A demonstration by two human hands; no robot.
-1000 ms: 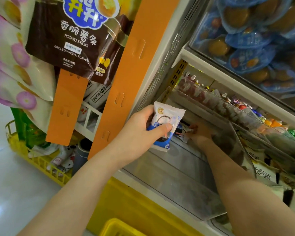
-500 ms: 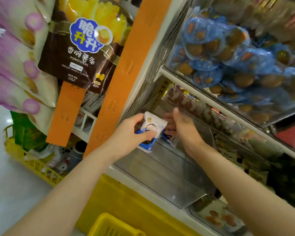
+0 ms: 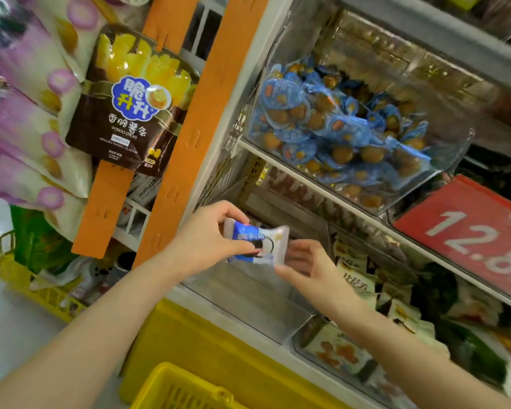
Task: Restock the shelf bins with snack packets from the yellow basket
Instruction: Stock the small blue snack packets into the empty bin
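Your left hand (image 3: 207, 240) grips one white and blue snack packet (image 3: 255, 246) with curled fingers, above the clear bin (image 3: 242, 302) at the left end of the lower shelf (image 3: 177, 295). Your right hand (image 3: 310, 265) waits at the packet's right end, fingers loose, grasping nothing. The bin looks almost empty and the packet is not yet laid in, so I judge most of the restocking remains. Of the yellow basket (image 3: 163, 385) only a corner shows
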